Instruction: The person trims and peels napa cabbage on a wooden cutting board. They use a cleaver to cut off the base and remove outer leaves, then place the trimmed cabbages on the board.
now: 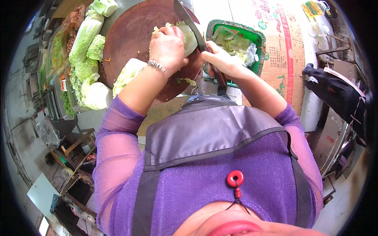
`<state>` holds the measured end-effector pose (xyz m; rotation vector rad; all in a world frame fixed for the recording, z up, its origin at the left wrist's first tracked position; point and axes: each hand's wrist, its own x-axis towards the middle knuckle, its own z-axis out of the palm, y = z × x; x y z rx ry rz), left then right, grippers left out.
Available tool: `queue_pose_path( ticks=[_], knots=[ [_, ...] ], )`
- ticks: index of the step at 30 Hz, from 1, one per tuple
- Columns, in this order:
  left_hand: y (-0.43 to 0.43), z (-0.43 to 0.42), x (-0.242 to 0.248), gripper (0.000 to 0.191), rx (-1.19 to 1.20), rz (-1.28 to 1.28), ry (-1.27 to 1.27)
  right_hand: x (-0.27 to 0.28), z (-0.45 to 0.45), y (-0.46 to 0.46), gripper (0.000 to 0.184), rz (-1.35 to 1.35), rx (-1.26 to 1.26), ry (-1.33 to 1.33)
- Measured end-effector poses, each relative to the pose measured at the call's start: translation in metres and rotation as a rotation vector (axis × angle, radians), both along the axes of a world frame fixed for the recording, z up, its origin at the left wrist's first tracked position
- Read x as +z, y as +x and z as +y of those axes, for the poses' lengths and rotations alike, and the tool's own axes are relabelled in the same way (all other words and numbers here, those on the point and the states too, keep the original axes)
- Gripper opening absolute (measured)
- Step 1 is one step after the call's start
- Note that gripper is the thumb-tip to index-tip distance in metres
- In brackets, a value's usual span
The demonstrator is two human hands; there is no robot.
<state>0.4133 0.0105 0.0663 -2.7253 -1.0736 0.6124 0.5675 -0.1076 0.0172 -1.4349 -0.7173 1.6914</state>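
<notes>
My left hand (168,44), with a beaded bracelet at the wrist, presses down on a piece of napa cabbage (190,41). That piece lies on a round wooden chopping block (127,35). In my right hand (223,60) is the dark handle of a cleaver, whose blade (190,25) stands beside the pale cut end of the cabbage. Whether the edge touches the cabbage, I cannot tell. Another cut cabbage piece (131,72) rests near the block's left front edge, partly behind my left forearm. Small leaf scraps (186,81) are scattered on the wood.
Several napa cabbages (85,38) line the block's left side, with clear containers of chopped greens (67,103) beyond them. Right of the block stands a green plastic bin (260,38) holding cabbage leaves and a plastic bag. Flattened cardboard (283,65) lies farther right.
</notes>
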Motion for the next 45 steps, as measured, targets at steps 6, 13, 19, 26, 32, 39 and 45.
queue_pose_path(
  ticks=[6,13,19,26,32,39,45],
  knots=[
    [-0.061,-0.008,-0.012,0.097,-0.011,-0.436,0.008,-0.027,-0.033,-0.014,0.036,0.057,-0.218,0.056],
    [-0.093,-0.015,-0.036,0.093,0.010,-0.923,-0.058,-0.021,-0.081,-0.003,0.040,0.012,-0.334,0.030],
    [-0.114,-0.021,-0.027,0.093,0.415,-1.276,-0.409,-0.024,-0.037,0.019,0.048,-1.014,0.057,0.398],
    [-0.138,-0.019,-0.009,0.086,0.760,-1.985,-1.353,-0.051,0.115,0.021,0.056,-1.354,0.456,0.411],
    [-0.115,-0.020,-0.007,0.089,0.792,-2.038,-1.420,-0.033,0.102,0.019,0.056,-1.110,0.158,0.698],
    [-0.028,-0.030,-0.002,0.083,0.686,-1.752,-1.279,0.013,0.000,0.026,0.072,0.661,-0.020,0.316],
    [0.039,-0.058,0.006,0.097,0.083,-1.172,-0.553,0.001,-0.054,0.063,0.074,0.606,-0.303,0.379]
  ],
)
